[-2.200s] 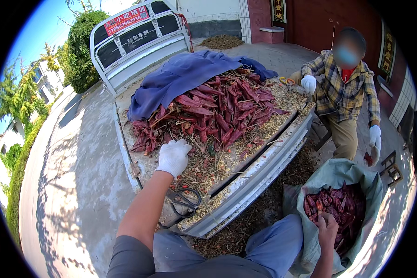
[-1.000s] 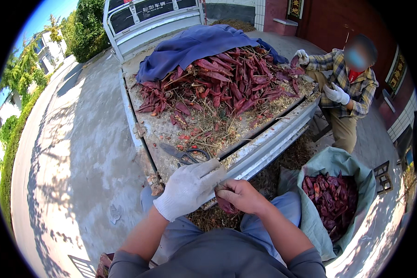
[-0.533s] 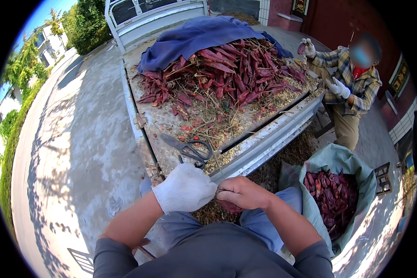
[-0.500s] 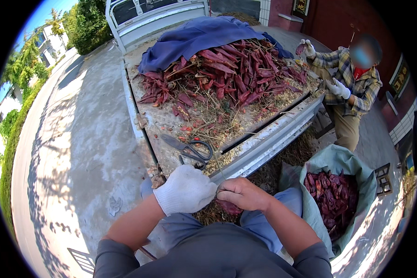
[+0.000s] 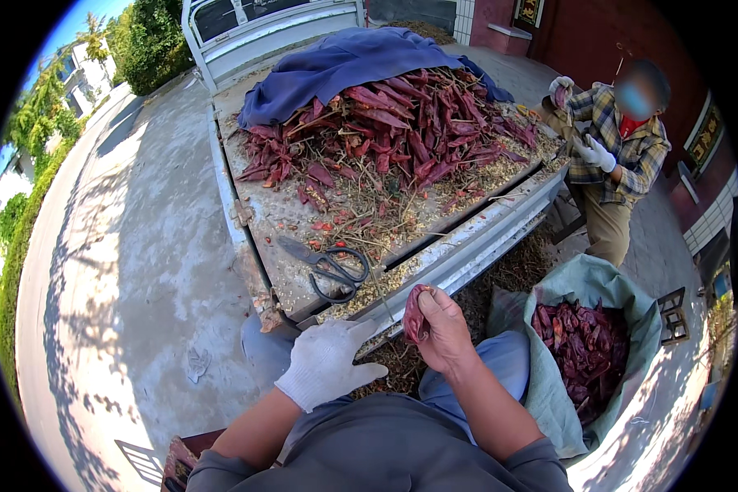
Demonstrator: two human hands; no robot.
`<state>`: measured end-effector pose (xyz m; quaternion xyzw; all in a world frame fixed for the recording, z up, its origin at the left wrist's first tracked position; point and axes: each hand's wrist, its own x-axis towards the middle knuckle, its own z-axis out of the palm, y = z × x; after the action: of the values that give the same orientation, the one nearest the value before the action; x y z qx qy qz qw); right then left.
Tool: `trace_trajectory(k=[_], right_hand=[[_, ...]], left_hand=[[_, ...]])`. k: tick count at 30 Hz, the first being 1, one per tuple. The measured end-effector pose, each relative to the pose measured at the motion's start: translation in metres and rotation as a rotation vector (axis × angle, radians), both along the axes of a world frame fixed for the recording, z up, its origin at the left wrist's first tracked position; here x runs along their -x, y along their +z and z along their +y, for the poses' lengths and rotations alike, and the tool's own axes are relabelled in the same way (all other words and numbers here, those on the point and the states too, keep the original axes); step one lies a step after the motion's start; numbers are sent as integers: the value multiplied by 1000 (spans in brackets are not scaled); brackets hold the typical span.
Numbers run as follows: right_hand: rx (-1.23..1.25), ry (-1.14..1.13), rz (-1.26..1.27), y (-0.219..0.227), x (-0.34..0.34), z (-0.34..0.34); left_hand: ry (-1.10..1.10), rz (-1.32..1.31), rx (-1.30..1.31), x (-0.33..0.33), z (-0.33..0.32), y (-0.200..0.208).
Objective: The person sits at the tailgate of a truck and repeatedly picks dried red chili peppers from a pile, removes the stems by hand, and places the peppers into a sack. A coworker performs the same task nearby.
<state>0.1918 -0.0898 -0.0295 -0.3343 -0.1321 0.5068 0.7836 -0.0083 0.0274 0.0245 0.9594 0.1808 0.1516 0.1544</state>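
My bare right hand pinches a dried red chili pepper between thumb and fingers, raised just off the edge of the truck bed. To its left, my left hand wears a white knit glove. Its thumb stands apart from the fingers and nothing shows in it. Black-handled scissors lie on the bed's near corner, beyond my left hand. Farther back a large heap of dried red chili peppers is partly covered by a blue cloth.
At my right stands an open pale green sack holding red chili peppers. A person in a plaid shirt and white gloves sits at the bed's right side, holding a pepper. Stalks and seeds litter the truck bed. The bed's raised metal edge runs before me.
My hands were together low over my lap and have parted. The right has risen with the pepper, turning it upright; the gloved left has moved down and opened out.
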Motion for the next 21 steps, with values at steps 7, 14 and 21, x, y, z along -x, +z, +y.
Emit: trace_trajectory(k=[7, 14, 21], right_hand=[[25, -6, 27, -5, 23, 1], [-50, -30, 79, -9, 19, -6], [223, 33, -392, 30, -31, -30]], left_hand=[[38, 62, 404, -15, -12, -5], [58, 6, 648, -8, -12, -18], [7, 173, 231, -5, -3, -7]])
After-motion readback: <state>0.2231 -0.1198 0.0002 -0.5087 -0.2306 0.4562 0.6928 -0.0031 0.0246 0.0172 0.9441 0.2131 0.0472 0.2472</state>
